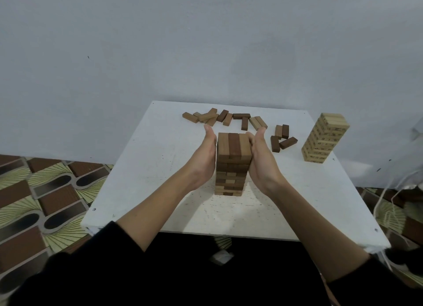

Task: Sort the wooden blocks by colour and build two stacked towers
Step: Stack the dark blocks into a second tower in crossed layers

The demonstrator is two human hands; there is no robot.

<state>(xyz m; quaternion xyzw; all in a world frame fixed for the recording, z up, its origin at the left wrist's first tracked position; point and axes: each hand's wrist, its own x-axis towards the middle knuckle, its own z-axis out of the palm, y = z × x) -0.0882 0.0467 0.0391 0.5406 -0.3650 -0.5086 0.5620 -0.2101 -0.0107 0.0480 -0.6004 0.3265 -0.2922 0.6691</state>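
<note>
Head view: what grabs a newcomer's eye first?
The brown tower at table centre, squeezed between the left hand and right hand, flat against its sides. Next, the pale tower standing alone at far right, and loose brown blocks scattered along the white table's far edge.

Soft, even, rather dim light fills the frame, with a cool grey cast over the plain bluish-grey wall in the upper half. The square white tabletop is the brightest area, without glare. Faint, diffuse shadows lie at lower centre, beneath the forearms and beside the brown wooden block tower. Wide-angle distortion bends the table edges and stretches the patterned floor at lower left. Detail is soft throughout, with smeared compression; the black sleeves at the bottom show no texture.
</note>
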